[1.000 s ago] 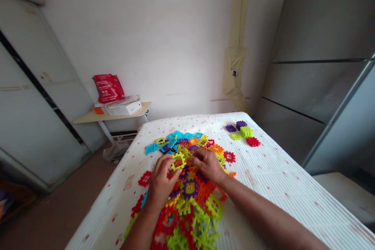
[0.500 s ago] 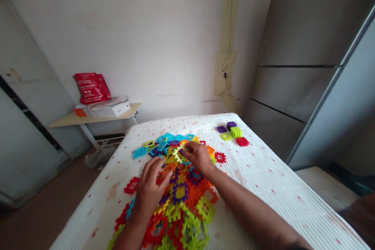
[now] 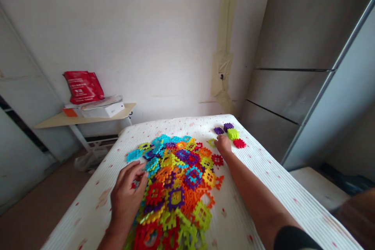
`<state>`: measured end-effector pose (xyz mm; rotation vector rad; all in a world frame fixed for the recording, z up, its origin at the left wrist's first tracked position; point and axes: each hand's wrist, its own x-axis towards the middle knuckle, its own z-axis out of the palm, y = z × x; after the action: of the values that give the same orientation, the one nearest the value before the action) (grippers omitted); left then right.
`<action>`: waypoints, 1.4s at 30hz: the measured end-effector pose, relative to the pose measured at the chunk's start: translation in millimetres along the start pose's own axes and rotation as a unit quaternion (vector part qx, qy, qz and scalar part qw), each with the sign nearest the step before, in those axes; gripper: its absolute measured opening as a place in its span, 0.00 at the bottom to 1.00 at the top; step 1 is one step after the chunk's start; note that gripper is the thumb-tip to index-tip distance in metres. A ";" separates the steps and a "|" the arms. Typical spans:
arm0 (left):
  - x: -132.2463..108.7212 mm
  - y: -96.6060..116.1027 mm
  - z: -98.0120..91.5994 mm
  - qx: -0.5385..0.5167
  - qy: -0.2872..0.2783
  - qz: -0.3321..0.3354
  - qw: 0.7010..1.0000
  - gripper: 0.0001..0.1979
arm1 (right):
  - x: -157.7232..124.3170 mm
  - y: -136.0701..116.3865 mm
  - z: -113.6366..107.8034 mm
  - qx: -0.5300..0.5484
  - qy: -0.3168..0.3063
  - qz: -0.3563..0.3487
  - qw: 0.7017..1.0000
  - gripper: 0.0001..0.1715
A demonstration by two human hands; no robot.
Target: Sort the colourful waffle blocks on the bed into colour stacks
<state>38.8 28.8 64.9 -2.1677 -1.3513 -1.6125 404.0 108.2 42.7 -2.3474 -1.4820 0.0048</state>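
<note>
A heap of flat interlocking plastic tiles [image 3: 178, 179] in blue, orange, purple, red and lime lies on a white ribbed table cover [image 3: 263, 172]. My left hand [image 3: 127, 191] rests on the heap's left edge, fingers loosely curled over the tiles. My right hand [image 3: 223, 144] reaches far across to a small sorted group at the far right: purple tiles [image 3: 223, 128], a lime stack [image 3: 233, 133] and a red tile [image 3: 239, 143]. Its fingers are closed around a lime tile [image 3: 211, 142] beside that group.
A small side table [image 3: 84, 119] with a white box and a red bag [image 3: 83, 86] stands at the left by the wall. Grey cabinet panels [image 3: 307, 86] rise on the right. The covered table's far edge is just beyond the sorted tiles.
My right hand lifted a lime tile from the heap and carried it right to the sorted group. My left hand slid back toward me along the heap's left edge.
</note>
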 end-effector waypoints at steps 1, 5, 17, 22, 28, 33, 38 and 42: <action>-0.4 -0.6 -0.1 0.001 0.001 -0.004 1.000 0.11 | -1.0 1.0 1.2 -0.005 0.001 -0.004 1.000 0.13; -0.4 -0.4 -1.0 -0.001 -0.003 -0.006 1.000 0.11 | -7.5 3.4 4.7 -0.018 0.013 -0.025 0.999 0.19; -0.9 -0.3 -1.3 0.003 -0.004 -0.006 1.000 0.10 | -15.6 -1.2 2.4 -0.035 0.001 -0.036 0.999 0.18; -0.7 -0.7 -0.3 0.008 -0.011 0.003 1.000 0.09 | -13.6 -1.6 2.6 -0.038 0.004 -0.034 0.999 0.18; 0.5 0.9 -0.5 0.009 -0.009 0.016 1.000 0.09 | -11.5 0.6 6.7 -0.037 0.013 -0.032 0.999 0.18; 0.3 -0.6 0.5 0.006 -0.011 0.009 1.000 0.09 | -16.1 -6.0 0.3 -0.001 0.047 -0.084 0.995 0.16; -0.6 0.0 2.4 0.002 -0.024 -0.003 1.000 0.09 | -21.1 -36.7 -3.8 0.069 0.010 -0.269 0.961 0.17; -1.7 -2.2 3.1 0.000 -0.030 -0.003 1.000 0.08 | -23.8 -62.8 2.8 0.042 -0.053 -0.336 0.940 0.20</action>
<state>39.4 30.8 61.4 -2.2307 -1.3742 -1.5609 338.1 112.3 54.7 -1.6896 -2.2123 0.0187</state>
